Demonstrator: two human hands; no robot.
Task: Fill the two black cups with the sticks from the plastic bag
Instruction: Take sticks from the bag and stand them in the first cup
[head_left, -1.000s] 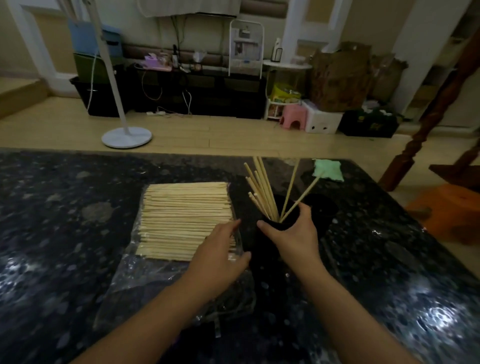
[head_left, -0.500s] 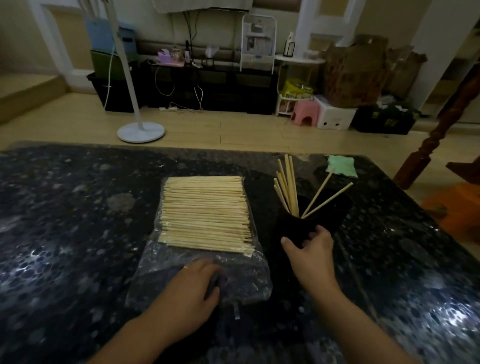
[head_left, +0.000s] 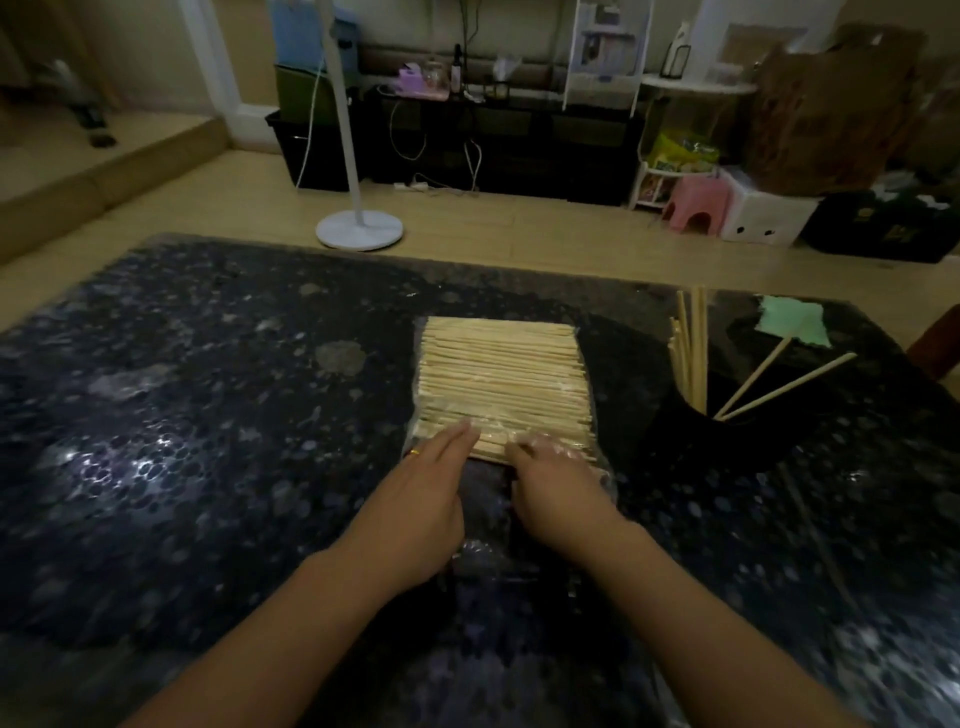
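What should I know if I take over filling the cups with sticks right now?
Left hand: fingers straight, resting on the clear plastic bag at the near edge of the pale wooden stick stack.
Right hand: fingers curled at the bag's near edge, seemingly under the film; whether it grips sticks is unclear.
Black cups: right of the bag on the dark speckled table, too dark to tell apart. An upright bunch of sticks and two leaning ones stand there.
Done: some sticks are in.
Left: most sticks remain in the bag; move them over.
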